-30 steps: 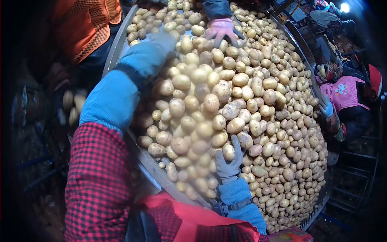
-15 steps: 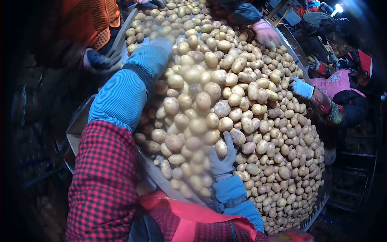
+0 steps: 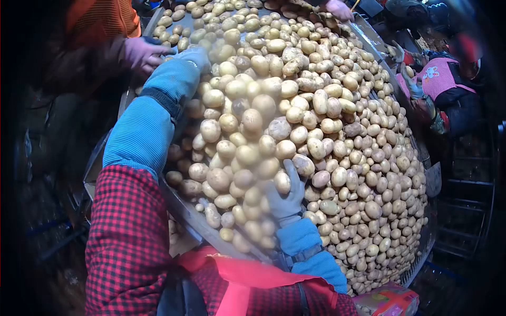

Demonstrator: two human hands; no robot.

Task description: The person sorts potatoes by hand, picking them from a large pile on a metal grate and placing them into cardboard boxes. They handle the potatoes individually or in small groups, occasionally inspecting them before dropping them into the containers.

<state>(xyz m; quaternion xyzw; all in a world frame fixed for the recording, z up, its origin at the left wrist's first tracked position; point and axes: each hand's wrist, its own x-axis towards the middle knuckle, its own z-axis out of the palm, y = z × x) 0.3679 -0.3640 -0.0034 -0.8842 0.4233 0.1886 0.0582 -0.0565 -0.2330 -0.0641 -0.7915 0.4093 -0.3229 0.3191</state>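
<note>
A large heap of potatoes [image 3: 321,147] fills the sorting table before me. My left hand [image 3: 194,57], in a pale blue-grey glove, is at the heap's upper left edge, close to a co-worker's pink-gloved hand; its fingers are smeared and partly hidden. Lower down, my right hand [image 3: 287,197] in a grey glove rests against the potatoes with fingers spread. One potato [image 3: 282,181] lies between its stretched finger and the rest of the hand, not visibly gripped. A hazy smear blurs the potatoes left of this hand.
A metal table edge [image 3: 190,218] runs along my side. At upper left is a co-worker's pink glove [image 3: 145,52]; another pink glove [image 3: 339,9] is at the far side. On the right, a person in a pink apron [image 3: 440,79] holds a potato. A patterned bundle [image 3: 387,301] sits at bottom right.
My left hand has drawn left toward the heap's edge. My right hand stays spread among the potatoes. The right-side co-worker's hand has pulled back from the heap. A pink glove has come near my left hand.
</note>
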